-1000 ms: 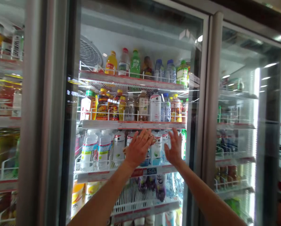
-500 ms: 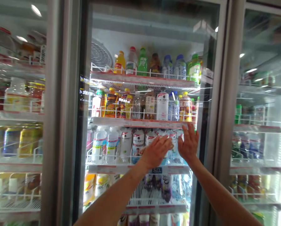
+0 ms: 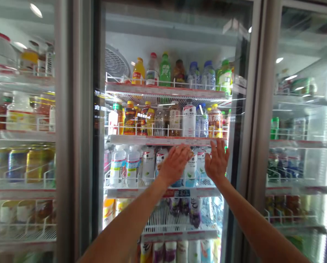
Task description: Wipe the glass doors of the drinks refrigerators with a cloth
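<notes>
My left hand [image 3: 175, 164] is raised in front of the middle cooler's glass door, its fingers stretched out and lying close together. It covers part of a row of white-labelled bottles [image 3: 191, 168] on the third shelf. To its right, my right hand [image 3: 217, 160] is up with thumb and fingers spread, near the door's right side. Its fingertips overlap the red-edged rail of the second shelf [image 3: 166, 140]. I see no object in either hand. Whether the palms touch the glass, I cannot tell.
Metal door frames [image 3: 70, 138] stand to the left, with another upright frame [image 3: 259, 120] on the right. Coolers on both sides hold cans [image 3: 16, 164] and bottles. Colourful bottles [image 3: 165, 69] line the top shelf. A small digital display [image 3: 182, 193] sits below the third shelf.
My left hand has moved up and slightly left across the bottles. My right hand has shifted a little up and left, fingers still spread. The view has moved slightly too.
</notes>
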